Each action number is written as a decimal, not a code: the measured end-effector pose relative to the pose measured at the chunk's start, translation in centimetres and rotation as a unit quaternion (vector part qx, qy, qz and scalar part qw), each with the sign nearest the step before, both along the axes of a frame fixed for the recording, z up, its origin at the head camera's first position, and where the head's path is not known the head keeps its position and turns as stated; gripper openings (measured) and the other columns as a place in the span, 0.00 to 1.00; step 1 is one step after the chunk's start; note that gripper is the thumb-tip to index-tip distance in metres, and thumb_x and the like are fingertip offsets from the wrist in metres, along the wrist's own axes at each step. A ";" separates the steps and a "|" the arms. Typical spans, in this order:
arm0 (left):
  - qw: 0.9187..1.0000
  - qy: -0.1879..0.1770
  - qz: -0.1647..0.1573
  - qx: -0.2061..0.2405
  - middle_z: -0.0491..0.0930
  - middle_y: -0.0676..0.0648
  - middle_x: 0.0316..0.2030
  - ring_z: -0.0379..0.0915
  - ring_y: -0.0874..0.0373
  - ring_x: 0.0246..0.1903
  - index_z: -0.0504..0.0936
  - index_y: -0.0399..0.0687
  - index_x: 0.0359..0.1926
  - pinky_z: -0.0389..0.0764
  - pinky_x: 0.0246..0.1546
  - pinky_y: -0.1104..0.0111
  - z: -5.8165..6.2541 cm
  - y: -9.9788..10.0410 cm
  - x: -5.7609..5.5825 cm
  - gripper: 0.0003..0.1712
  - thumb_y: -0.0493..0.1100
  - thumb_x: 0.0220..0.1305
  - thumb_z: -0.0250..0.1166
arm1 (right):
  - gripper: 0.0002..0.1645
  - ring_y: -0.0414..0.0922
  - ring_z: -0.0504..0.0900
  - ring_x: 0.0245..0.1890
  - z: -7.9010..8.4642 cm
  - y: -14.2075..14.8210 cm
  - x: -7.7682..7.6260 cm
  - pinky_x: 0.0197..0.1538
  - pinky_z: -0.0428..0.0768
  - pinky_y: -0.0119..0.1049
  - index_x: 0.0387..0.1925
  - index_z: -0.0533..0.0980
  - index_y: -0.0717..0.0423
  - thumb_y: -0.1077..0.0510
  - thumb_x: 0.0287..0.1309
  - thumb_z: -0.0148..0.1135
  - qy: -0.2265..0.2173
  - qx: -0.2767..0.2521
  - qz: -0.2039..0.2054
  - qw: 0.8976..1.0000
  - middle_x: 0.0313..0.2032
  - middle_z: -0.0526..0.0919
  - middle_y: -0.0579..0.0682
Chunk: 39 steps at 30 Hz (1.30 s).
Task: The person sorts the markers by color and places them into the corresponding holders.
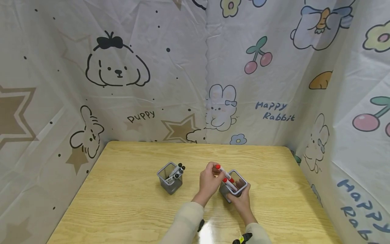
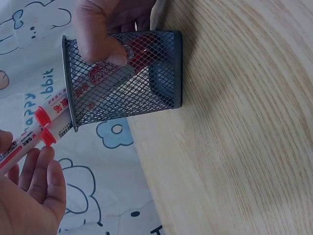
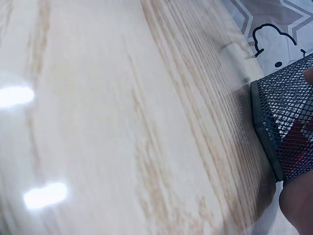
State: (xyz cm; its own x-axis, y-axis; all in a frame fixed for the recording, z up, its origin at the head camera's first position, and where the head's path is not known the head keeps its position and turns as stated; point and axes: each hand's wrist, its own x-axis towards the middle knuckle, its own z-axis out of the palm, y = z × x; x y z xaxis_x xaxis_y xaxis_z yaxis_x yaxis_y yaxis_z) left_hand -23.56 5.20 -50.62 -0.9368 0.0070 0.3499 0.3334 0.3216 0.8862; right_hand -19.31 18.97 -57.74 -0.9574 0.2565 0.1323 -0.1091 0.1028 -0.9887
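My left hand (image 1: pixel 208 183) pinches a white marker with red ends (image 1: pixel 223 170) over the mouth of a dark mesh pen holder (image 1: pixel 224 194). In the left wrist view, that marker (image 2: pixel 22 148) is by the red caps of two other markers (image 2: pixel 55 108), which lean inside the holder with their caps past the rim. Around the holder's near right side, my right hand (image 1: pixel 242 200) grips it, the thumb (image 2: pixel 95 41) pressing on the mesh. Only part of the right hand (image 3: pixel 299 200) and the holder's base edge show in the right wrist view.
A second mesh pen holder (image 1: pixel 171 187) stands to the left, with several black-capped markers (image 1: pixel 176 172) leaning in it. Both holders are on a wood-grain table (image 1: pixel 122 189). Cartoon-printed cloth (image 1: pixel 170 67) hangs behind the table and along its sides.
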 end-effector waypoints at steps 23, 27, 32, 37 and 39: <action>0.994 -0.077 -0.015 -0.069 0.77 0.56 0.27 0.74 0.62 0.30 0.75 0.50 0.34 0.76 0.32 0.69 -0.3 1.0 -0.8 0.11 0.39 0.50 0.68 | 0.47 0.61 0.65 0.57 -2.9 0.7 -0.9 0.56 0.64 0.30 0.58 0.53 0.67 0.75 0.33 0.66 0.010 0.011 -0.012 1.000 0.54 0.66 0.68; 0.992 -0.095 -0.019 -0.076 0.76 0.57 0.26 0.73 0.64 0.28 0.76 0.50 0.34 0.75 0.30 0.70 -0.1 1.0 -0.9 0.09 0.40 0.51 0.67 | 0.48 0.61 0.65 0.57 -3.0 0.7 -1.0 0.54 0.64 0.27 0.58 0.52 0.67 0.75 0.34 0.66 0.010 0.018 -0.012 1.000 0.54 0.66 0.68; 0.990 -0.109 -0.025 -0.088 0.77 0.57 0.27 0.72 0.64 0.29 0.77 0.51 0.34 0.74 0.30 0.70 0.1 1.1 -0.9 0.08 0.42 0.52 0.66 | 0.48 0.62 0.65 0.57 -2.4 0.7 -0.8 0.52 0.64 0.22 0.58 0.52 0.69 0.76 0.33 0.66 0.008 0.007 -0.011 1.000 0.54 0.65 0.70; 0.986 -0.107 -0.030 -0.121 0.77 0.57 0.27 0.71 0.64 0.27 0.78 0.51 0.32 0.73 0.27 0.70 0.0 1.1 -0.9 0.07 0.42 0.51 0.67 | 0.46 0.65 0.63 0.56 -0.5 0.1 -0.1 0.52 0.65 0.21 0.57 0.52 0.73 0.78 0.33 0.63 0.018 -0.007 -0.003 1.000 0.53 0.64 0.74; 0.985 -0.103 -0.030 -0.137 0.76 0.57 0.26 0.70 0.65 0.26 0.78 0.51 0.32 0.72 0.26 0.71 -0.1 1.1 -1.0 0.07 0.42 0.50 0.67 | 0.45 0.65 0.64 0.56 0.0 -0.1 0.1 0.51 0.65 0.20 0.57 0.51 0.74 0.78 0.34 0.62 0.018 -0.007 0.000 1.000 0.53 0.64 0.74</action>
State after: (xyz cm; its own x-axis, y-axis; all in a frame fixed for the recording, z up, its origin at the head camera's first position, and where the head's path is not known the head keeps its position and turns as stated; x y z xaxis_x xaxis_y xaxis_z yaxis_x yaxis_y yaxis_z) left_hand -24.53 6.32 -50.75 -0.9828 0.1320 0.1289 0.1804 0.5427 0.8203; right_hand -19.16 18.84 -57.75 -0.9519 0.2592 0.1634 -0.1447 0.0899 -0.9854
